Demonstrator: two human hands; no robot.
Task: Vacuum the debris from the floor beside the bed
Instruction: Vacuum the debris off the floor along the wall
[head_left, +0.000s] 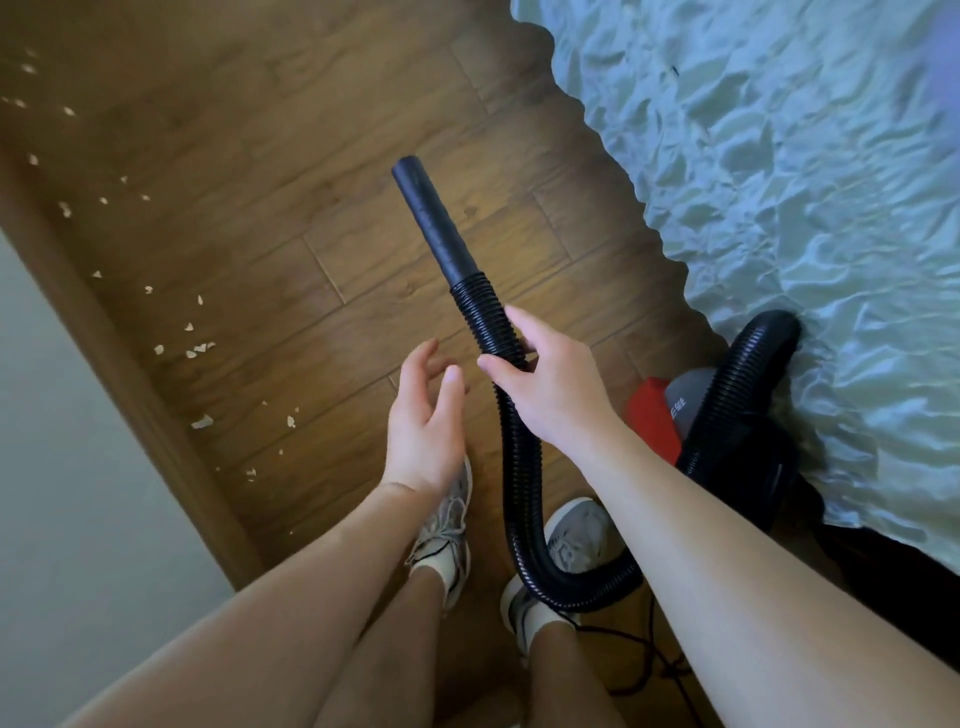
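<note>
My right hand (550, 382) grips the black ribbed vacuum hose (522, 483) just below its smooth black nozzle (434, 221), which points up and away over the wooden floor (291, 171). The hose loops down past my shoes and back to the red and grey vacuum body (657, 410) beside the bed (810, 171). My left hand (426, 415) hovers just left of the hose, fingers relaxed, holding nothing. Pale scraps of debris (200, 349) lie scattered on the floor along the left side.
A wooden baseboard (119, 364) and pale wall (62, 493) run along the left. The bed's crumpled light-blue sheet fills the right. My two sneakers (576, 535) stand on the floor below the hands. A thin cord (649, 660) trails near my right foot.
</note>
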